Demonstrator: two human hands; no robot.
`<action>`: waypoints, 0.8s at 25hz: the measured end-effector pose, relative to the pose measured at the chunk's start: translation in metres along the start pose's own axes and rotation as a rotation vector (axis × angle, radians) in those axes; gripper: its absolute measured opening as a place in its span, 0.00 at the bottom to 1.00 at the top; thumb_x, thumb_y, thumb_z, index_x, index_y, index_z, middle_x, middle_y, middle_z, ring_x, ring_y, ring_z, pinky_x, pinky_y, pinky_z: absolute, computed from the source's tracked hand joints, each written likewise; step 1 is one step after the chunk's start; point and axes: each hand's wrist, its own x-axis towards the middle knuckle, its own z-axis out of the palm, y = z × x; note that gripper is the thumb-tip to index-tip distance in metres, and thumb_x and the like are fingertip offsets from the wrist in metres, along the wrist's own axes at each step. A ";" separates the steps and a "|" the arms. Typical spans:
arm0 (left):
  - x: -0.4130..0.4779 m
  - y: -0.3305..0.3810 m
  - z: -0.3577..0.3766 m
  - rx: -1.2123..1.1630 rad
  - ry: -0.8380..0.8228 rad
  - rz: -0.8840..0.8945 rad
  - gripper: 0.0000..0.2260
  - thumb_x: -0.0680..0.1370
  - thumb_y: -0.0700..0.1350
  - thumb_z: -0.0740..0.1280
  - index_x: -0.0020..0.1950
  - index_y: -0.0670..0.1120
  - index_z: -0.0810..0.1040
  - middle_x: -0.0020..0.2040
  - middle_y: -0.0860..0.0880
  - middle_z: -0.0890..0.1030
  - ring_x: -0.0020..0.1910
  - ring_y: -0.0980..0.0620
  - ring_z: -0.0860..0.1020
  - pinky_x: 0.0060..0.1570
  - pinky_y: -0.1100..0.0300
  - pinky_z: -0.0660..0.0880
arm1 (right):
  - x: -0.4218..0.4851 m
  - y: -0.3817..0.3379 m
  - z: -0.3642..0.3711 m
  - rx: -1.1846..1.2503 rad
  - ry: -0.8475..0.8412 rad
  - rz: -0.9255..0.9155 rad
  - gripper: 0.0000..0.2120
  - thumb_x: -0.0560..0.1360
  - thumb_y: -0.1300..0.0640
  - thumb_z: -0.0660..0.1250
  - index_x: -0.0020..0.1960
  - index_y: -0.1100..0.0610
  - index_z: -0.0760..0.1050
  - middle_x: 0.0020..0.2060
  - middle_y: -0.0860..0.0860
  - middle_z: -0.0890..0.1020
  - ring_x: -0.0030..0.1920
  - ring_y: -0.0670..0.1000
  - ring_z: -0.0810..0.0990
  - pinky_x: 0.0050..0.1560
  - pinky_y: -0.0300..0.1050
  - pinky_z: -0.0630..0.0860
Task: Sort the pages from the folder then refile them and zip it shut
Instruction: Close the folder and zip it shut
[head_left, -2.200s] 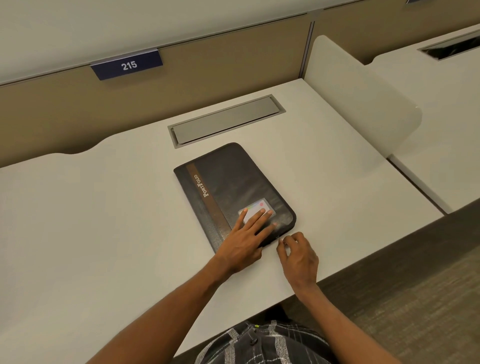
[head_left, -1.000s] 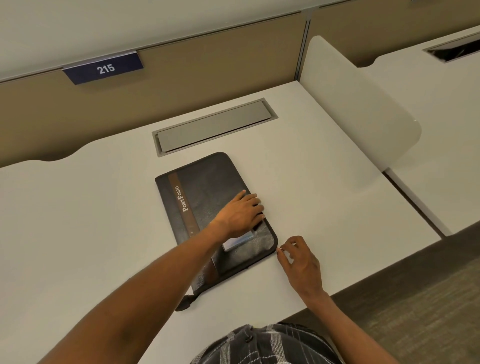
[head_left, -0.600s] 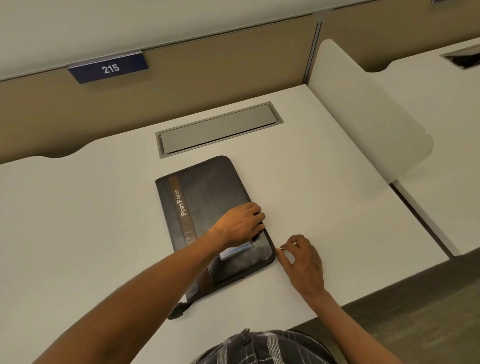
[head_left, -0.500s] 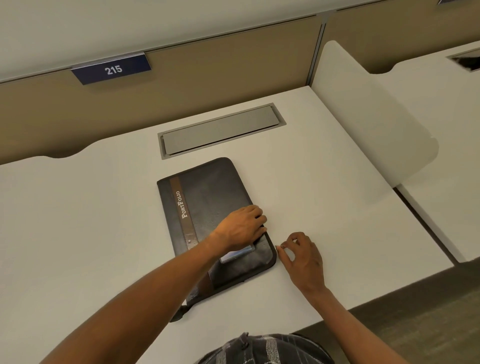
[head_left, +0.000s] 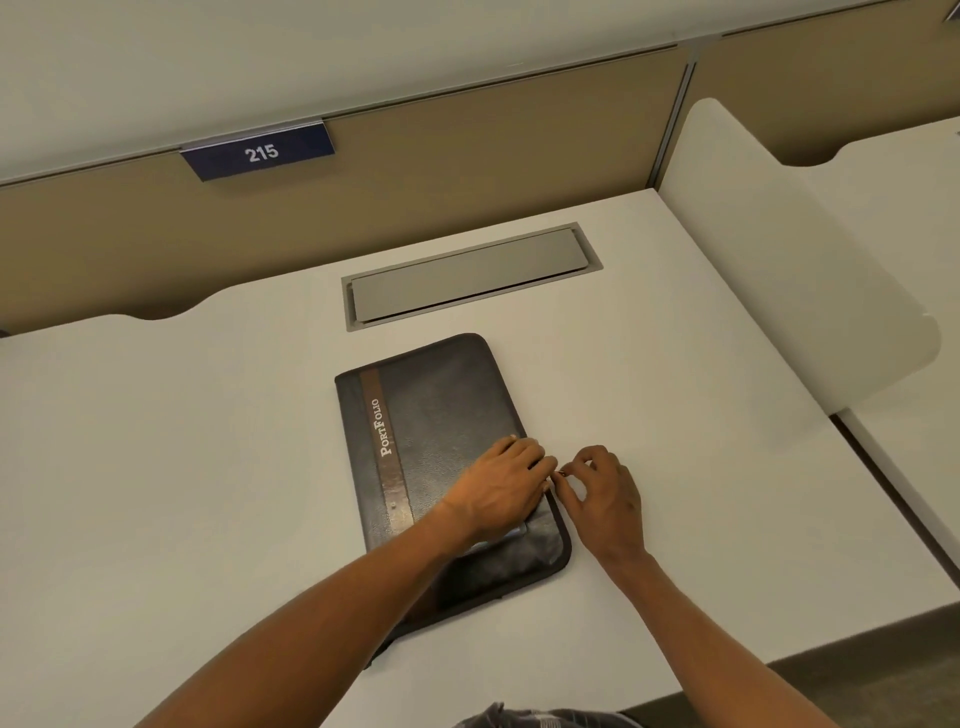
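— When we hold this against half a second back, what has shifted?
— We find the right hand (head_left: 605, 491) farther up the right edge of the portfolio folder (head_left: 441, 415), thumb and forefinger pinching the small zipper pull (head_left: 562, 473); before, it sat nearer the front corner.
— And the left hand (head_left: 506, 486)?
— We see it still pressing the cover, fingers bent at that same edge, almost touching the right; whether they hook over it we cannot tell.
— The folder?
— Flat, cover down, on the white desk (head_left: 182, 467), just before the grey cable hatch (head_left: 467, 275).
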 end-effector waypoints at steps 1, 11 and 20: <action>-0.001 0.001 0.002 -0.012 0.006 -0.018 0.16 0.87 0.51 0.52 0.72 0.48 0.70 0.67 0.47 0.76 0.70 0.47 0.71 0.79 0.48 0.62 | 0.004 -0.002 0.002 0.007 -0.009 0.008 0.07 0.76 0.51 0.75 0.49 0.54 0.83 0.50 0.49 0.78 0.47 0.51 0.78 0.46 0.48 0.78; 0.036 -0.042 -0.005 -0.113 0.078 -0.535 0.29 0.85 0.59 0.55 0.83 0.47 0.59 0.84 0.43 0.57 0.84 0.44 0.50 0.81 0.37 0.43 | 0.004 -0.006 0.012 0.071 0.012 -0.039 0.11 0.81 0.49 0.62 0.50 0.52 0.81 0.50 0.46 0.77 0.50 0.50 0.75 0.50 0.50 0.73; 0.102 -0.116 -0.027 -0.177 -0.050 -0.826 0.43 0.79 0.64 0.65 0.85 0.44 0.51 0.84 0.41 0.53 0.84 0.42 0.48 0.80 0.36 0.43 | 0.004 -0.004 0.014 0.004 -0.010 -0.058 0.11 0.82 0.50 0.61 0.51 0.52 0.80 0.51 0.47 0.78 0.51 0.50 0.75 0.51 0.45 0.71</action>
